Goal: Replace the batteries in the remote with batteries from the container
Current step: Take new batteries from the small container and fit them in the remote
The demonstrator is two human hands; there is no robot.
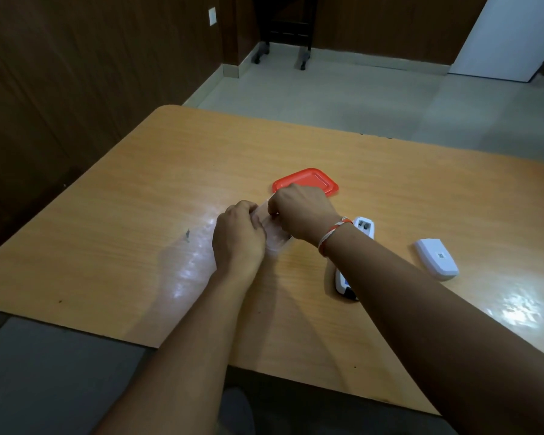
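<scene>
We see the left hand [237,235] over the wooden bench [132,215], its fingers curled closed around the left side of a small clear container [275,235]. The container sits between both hands and is mostly hidden by them, so we cannot tell what is inside it. Just to the right, the right hand [299,211] is bent down over the top edge of the same container, with its fingers pinched together there; what they pinch, we cannot tell. A thread bracelet [332,235] is around the right wrist. Just beyond the right hand, a red lid [314,178] lies flat on the bench. Right behind the right wrist lies the white remote [363,226], partly covered by the forearm, with its battery compartment open and facing up. Farther to the right of this hand, well apart from it, the white battery cover [437,259] lies alone on the bench.
</scene>
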